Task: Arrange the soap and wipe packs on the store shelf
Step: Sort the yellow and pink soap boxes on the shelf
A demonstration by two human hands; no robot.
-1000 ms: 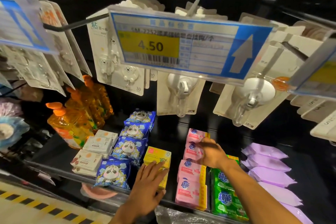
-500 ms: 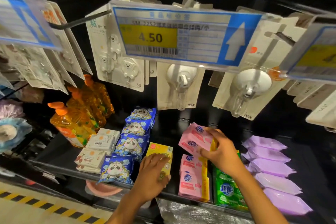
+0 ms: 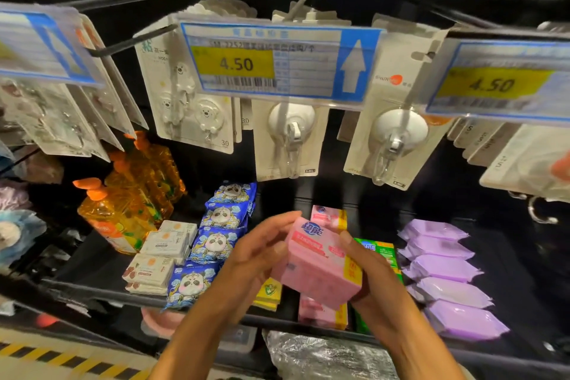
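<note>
A pink soap pack (image 3: 320, 262) is lifted above the black shelf (image 3: 101, 271). My right hand (image 3: 367, 275) grips its right side, thumb on top. My left hand (image 3: 259, 253) touches its left edge with fingers spread and nearly straight. More pink soap packs lie below (image 3: 320, 315) and behind (image 3: 328, 216). Green soap packs (image 3: 381, 251) show just right of my right hand, a yellow soap pack (image 3: 270, 295) under my left wrist. A row of blue panda wipe packs (image 3: 216, 241) lies left, white wipe packs (image 3: 163, 253) further left, purple wipe packs (image 3: 444, 268) at right.
Price tags (image 3: 271, 62) and carded hooks (image 3: 290, 139) hang from pegs just above the shelf. Orange detergent bottles (image 3: 123, 210) stand at the shelf's back left. A crinkled plastic bag (image 3: 324, 355) lies below the shelf edge. Striped floor tape (image 3: 46, 358) runs bottom left.
My right hand lifted a pink soap pack out of the row and drew it toward me. My left hand left the yellow soap pack and rose to meet the pink pack's left edge.
</note>
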